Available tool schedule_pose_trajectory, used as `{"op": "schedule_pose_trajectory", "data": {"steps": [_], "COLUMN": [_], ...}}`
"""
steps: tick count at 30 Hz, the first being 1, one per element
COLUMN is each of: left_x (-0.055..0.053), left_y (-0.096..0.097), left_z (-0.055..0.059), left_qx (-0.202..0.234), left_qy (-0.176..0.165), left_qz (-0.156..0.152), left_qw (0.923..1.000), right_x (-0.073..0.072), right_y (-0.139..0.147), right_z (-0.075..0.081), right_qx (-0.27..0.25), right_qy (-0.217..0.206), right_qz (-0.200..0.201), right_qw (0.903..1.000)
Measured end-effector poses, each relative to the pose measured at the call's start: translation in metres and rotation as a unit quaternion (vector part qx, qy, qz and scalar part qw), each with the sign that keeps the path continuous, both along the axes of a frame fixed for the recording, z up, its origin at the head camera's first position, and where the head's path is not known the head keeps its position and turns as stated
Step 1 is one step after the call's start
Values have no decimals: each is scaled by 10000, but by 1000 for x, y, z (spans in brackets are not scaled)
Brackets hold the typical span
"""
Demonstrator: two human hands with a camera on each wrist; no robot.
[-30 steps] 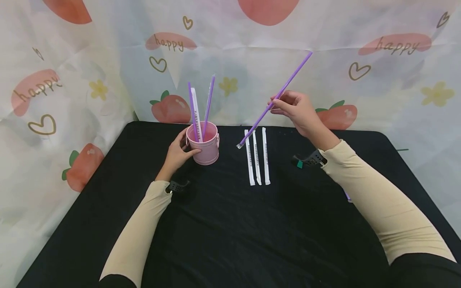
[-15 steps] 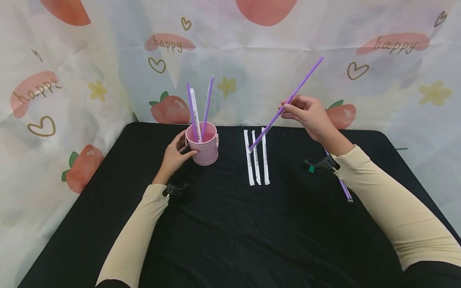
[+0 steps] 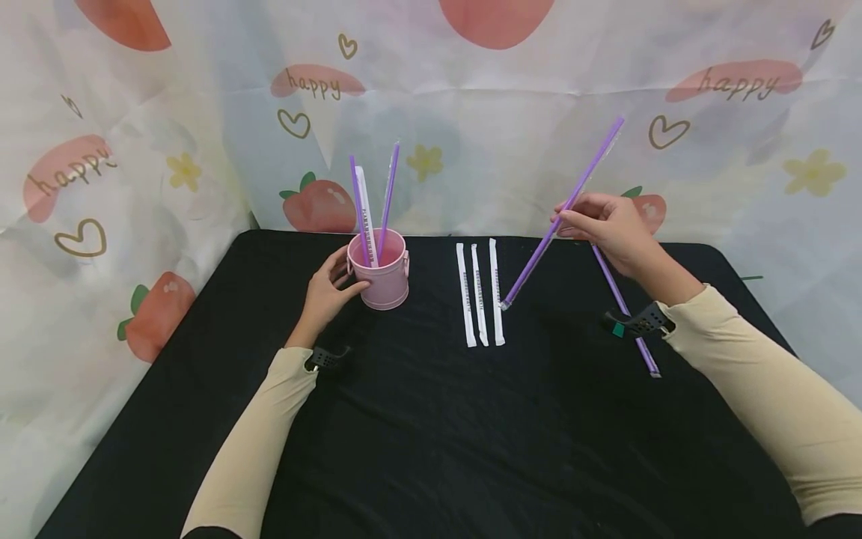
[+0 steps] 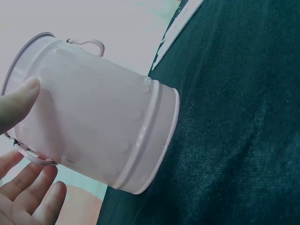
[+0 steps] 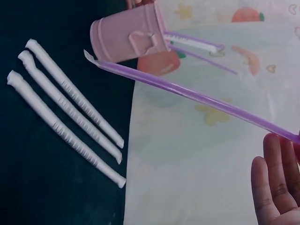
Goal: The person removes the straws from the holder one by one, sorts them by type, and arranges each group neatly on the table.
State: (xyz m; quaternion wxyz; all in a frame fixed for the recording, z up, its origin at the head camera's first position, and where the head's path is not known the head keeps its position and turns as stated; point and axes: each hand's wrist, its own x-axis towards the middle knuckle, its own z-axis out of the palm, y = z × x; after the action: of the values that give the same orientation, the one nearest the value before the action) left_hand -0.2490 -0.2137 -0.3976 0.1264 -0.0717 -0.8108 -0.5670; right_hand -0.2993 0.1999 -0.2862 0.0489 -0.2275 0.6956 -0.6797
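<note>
A small pink bucket [image 3: 385, 287] stands on the table with two purple straws and one white paper-wrapped straw [image 3: 367, 217] leaning inside it. My left hand [image 3: 322, 301] is at the bucket's left side, thumb in front and fingers behind near one handle, steadying it. My right hand [image 3: 609, 228] pinches a purple straw in a clear wrapper [image 3: 532, 266] near its middle. That straw is tilted, its lower tip overlapping the rightmost white straw in the head view. Another purple straw [image 3: 609, 281] lies at the right, partly hidden by the wrist strap.
Three white paper-wrapped straws [image 5: 70, 101] lie side by side on the black cloth-covered table [image 3: 458, 449], between the bucket and the right hand. A printed curtain [image 3: 471, 165] hangs behind the table and along its left side.
My right hand has moved right and slightly down with the purple straw, from behind the white straws to beside them. The purple straw on the table now shows more. The left hand has hardly moved.
</note>
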Motion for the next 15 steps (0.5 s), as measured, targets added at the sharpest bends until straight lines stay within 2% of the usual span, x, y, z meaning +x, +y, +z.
{"op": "schedule_pose_trajectory", "data": {"steps": [3,9,15], "left_x": [8,7,7], "left_y": [6,9,11], "left_z": [12,7,7], "left_qx": [-8,-108,-101], "left_qy": [-56,76,197], "left_qz": [35,145,263], "left_qw": [10000,9998,9994], "right_x": [1,5,9], "right_y": [11,33,54], "right_z": [-4,-8,-8], "right_qx": [-52,242,903], "right_qy": [69,158,252], "right_qz": [142,276,102], "right_qw": [9999,9992,9955]}}
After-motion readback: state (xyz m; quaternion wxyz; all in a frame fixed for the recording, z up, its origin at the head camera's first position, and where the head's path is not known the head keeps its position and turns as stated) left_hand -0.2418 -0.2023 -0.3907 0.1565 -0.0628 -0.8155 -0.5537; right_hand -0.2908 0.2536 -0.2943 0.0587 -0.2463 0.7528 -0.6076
